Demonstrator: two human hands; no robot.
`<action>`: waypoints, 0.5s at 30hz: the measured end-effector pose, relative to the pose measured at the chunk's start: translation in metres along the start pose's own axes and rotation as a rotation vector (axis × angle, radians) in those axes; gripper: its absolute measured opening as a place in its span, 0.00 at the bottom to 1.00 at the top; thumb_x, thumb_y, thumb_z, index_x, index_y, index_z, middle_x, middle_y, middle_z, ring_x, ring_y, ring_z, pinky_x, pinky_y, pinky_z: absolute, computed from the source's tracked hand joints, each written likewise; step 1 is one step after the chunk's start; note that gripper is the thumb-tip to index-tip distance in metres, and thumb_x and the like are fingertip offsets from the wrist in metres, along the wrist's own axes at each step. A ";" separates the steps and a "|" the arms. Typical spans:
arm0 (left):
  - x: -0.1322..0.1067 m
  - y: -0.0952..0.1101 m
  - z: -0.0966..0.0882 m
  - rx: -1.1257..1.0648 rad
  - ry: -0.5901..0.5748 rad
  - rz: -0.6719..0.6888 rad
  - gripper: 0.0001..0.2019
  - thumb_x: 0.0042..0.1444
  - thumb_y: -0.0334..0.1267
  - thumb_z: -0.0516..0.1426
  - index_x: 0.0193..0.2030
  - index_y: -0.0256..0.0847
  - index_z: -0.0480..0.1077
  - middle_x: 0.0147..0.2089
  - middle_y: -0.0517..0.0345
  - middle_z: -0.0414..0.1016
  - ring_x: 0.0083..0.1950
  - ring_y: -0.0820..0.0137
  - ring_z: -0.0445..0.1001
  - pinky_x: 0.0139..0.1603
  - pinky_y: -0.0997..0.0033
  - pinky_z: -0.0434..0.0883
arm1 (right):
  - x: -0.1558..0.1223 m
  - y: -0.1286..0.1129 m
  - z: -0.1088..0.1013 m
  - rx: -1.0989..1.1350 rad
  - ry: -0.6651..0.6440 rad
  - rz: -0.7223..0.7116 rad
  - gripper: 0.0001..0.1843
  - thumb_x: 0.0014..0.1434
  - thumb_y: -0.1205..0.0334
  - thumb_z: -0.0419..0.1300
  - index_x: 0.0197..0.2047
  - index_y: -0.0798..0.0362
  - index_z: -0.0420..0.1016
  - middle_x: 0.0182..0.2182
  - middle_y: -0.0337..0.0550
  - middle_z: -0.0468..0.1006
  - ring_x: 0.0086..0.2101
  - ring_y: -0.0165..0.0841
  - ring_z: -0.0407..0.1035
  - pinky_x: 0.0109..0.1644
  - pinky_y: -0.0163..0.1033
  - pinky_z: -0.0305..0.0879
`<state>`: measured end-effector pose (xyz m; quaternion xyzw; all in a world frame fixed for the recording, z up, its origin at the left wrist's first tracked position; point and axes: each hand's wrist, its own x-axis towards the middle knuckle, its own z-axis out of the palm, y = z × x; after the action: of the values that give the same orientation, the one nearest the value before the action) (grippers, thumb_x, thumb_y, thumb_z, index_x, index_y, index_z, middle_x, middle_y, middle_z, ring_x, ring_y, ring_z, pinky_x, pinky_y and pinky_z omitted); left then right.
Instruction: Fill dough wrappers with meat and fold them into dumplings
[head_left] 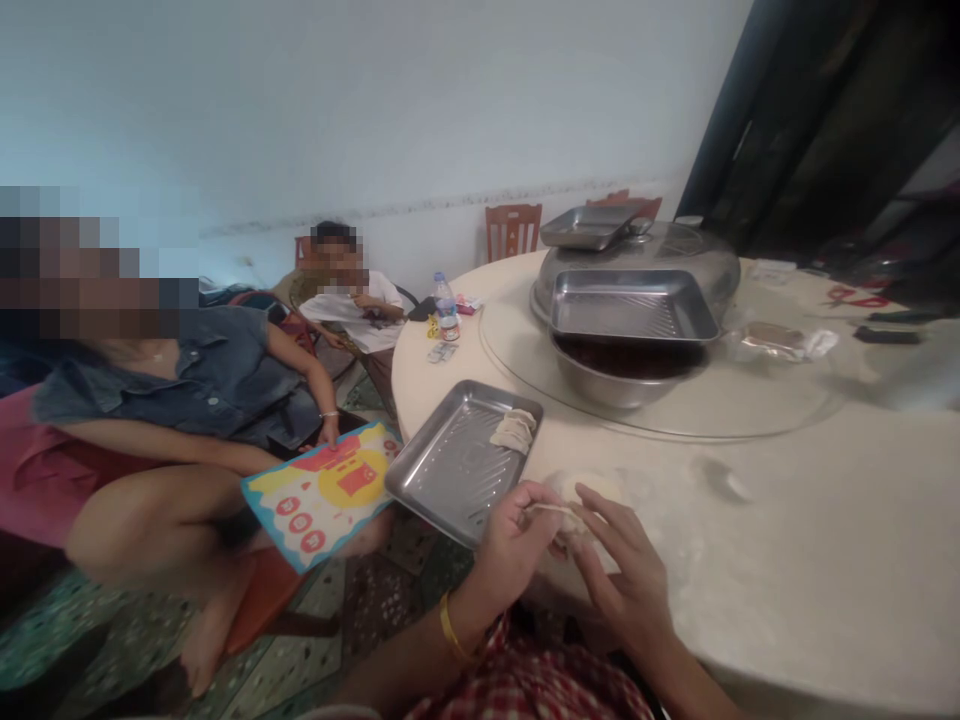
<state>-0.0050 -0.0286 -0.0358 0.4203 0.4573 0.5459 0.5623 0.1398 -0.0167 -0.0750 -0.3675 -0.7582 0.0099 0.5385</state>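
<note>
My left hand (517, 545), below a yellow bangle (448, 625), pinches the edge of a dumpling (556, 509) of pale dough. The fingers of my right hand (626, 560) close on the dumpling's other side. Its filling is hidden by the fingers. Just beyond my hands, a pale round of dough (596, 487) lies on the table. To the left, a metal tray (450, 470) reaches over the table edge, with several folded dumplings (515, 430) in its far right corner.
A glass turntable (510, 345) carries a metal bowl (622, 380) with another tray (634, 305) across its top. Bagged food (780, 340) lies right of it. At left, a seated person holds a colourful fan-like sheet (330, 485). Another person sits farther back. A bottle (443, 295) stands on the table (810, 540).
</note>
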 end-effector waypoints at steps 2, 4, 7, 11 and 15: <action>0.000 0.001 0.001 0.001 -0.005 -0.006 0.08 0.51 0.40 0.61 0.34 0.38 0.70 0.28 0.61 0.73 0.26 0.75 0.69 0.29 0.75 0.70 | 0.000 0.000 0.001 0.009 0.011 0.011 0.12 0.62 0.67 0.58 0.47 0.51 0.77 0.46 0.52 0.80 0.43 0.40 0.76 0.43 0.47 0.75; 0.000 0.001 0.001 0.001 -0.007 -0.007 0.08 0.51 0.40 0.61 0.34 0.38 0.70 0.27 0.61 0.73 0.25 0.76 0.69 0.29 0.75 0.69 | 0.001 0.000 0.001 0.022 0.019 0.021 0.10 0.61 0.68 0.58 0.45 0.51 0.77 0.44 0.51 0.81 0.42 0.39 0.76 0.42 0.46 0.75; 0.001 -0.001 0.000 0.000 -0.009 0.003 0.09 0.52 0.40 0.61 0.35 0.37 0.70 0.28 0.61 0.73 0.26 0.75 0.69 0.29 0.75 0.70 | 0.001 -0.001 0.000 0.056 0.015 0.049 0.09 0.61 0.69 0.58 0.42 0.51 0.78 0.43 0.50 0.80 0.42 0.38 0.76 0.42 0.45 0.75; 0.000 -0.002 -0.001 0.007 -0.027 0.019 0.10 0.52 0.42 0.61 0.35 0.37 0.70 0.30 0.60 0.72 0.28 0.75 0.70 0.29 0.74 0.71 | 0.001 -0.003 0.000 0.069 0.007 0.064 0.08 0.62 0.68 0.57 0.40 0.51 0.78 0.42 0.49 0.80 0.42 0.38 0.76 0.43 0.44 0.75; 0.000 -0.003 0.000 -0.014 -0.040 0.021 0.12 0.52 0.43 0.61 0.35 0.36 0.69 0.30 0.59 0.72 0.29 0.74 0.71 0.30 0.74 0.72 | 0.002 -0.004 0.000 0.050 0.027 0.063 0.06 0.62 0.66 0.58 0.36 0.51 0.78 0.39 0.48 0.81 0.40 0.36 0.75 0.41 0.41 0.75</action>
<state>-0.0044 -0.0287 -0.0390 0.4319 0.4376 0.5464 0.5687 0.1374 -0.0183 -0.0718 -0.3776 -0.7386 0.0407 0.5569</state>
